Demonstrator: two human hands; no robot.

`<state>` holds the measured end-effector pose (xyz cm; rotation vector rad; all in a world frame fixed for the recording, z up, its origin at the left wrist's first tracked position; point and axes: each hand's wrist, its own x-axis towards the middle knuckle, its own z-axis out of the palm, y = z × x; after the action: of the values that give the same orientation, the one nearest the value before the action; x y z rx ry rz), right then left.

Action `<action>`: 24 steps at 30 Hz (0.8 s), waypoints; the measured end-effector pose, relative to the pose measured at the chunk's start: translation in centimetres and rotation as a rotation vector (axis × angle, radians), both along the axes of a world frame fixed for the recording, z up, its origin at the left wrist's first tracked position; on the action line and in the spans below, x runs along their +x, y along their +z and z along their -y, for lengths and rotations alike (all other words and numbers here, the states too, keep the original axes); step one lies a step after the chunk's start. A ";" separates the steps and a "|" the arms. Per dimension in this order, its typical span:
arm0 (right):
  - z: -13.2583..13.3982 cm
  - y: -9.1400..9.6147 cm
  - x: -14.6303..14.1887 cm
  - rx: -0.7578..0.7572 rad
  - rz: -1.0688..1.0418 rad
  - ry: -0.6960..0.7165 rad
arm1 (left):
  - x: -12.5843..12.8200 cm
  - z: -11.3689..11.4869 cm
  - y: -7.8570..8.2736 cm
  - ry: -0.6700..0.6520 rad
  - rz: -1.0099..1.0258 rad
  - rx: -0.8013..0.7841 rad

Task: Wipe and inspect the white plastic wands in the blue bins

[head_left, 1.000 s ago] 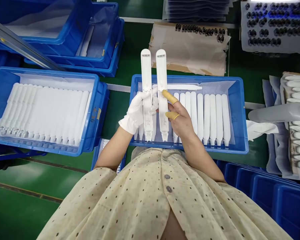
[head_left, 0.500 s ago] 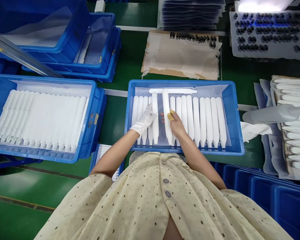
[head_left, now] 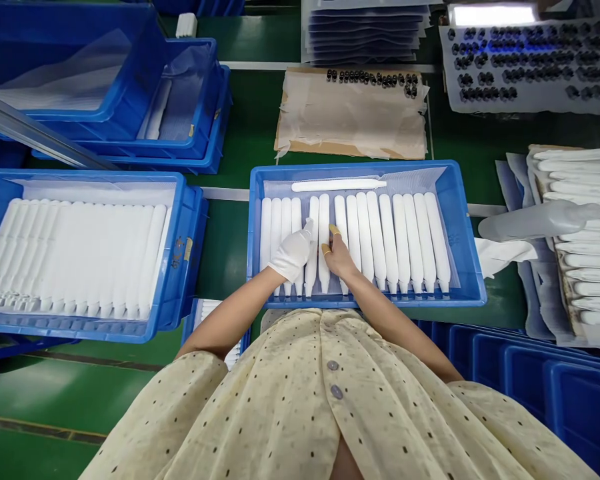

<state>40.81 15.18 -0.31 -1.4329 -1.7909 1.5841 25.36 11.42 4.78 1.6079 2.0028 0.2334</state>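
Note:
A blue plastic tray [head_left: 365, 169] lies straight ahead of me, holding a lined row of several white plastic bars [head_left: 390, 240] side by side, with one more white bar [head_left: 337, 185] lying crosswise near its far wall. My left hand [head_left: 293, 253], in a white glove, presses against a bar [head_left: 311, 250] in the middle of the row. My right hand [head_left: 337, 252], with yellow finger cots on two fingers, grips a bar [head_left: 324, 243] right beside it. Both hands hide the lower parts of the bars near them.
To the left stands a second blue tray [head_left: 95, 176] packed with white bars, with stacked blue crates [head_left: 195, 100] behind it. Farther ahead lie dark small parts on film-covered cardboard [head_left: 350, 117] and on a pale sheet [head_left: 530, 97]. A grey tapered object [head_left: 535, 221] lies over white bars at right.
The two bars held upright earlier now lie in the row in the tray. Both hands have moved down and closer together, and the view has shifted slightly.

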 end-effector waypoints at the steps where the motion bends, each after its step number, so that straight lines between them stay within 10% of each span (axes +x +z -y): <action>1: 0.0 0.0 -0.1 0.019 0.014 0.017 | 0.1 0.2 0.3 -0.010 -0.061 0.014; 10: -0.2 2.3 -0.5 0.172 0.280 0.199 | -1.3 1.4 0.4 -0.333 -0.295 0.158; 15: -6.0 4.1 0.5 0.309 0.412 0.198 | -0.6 1.8 -1.3 -0.464 -0.330 0.203; 24: -14.8 0.0 -1.2 0.564 0.416 0.186 | -0.6 1.0 -2.3 -0.424 -0.003 0.293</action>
<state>39.58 30.00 -0.28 -1.4013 -2.4112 0.7633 24.72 10.41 2.50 2.1713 1.6325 0.3722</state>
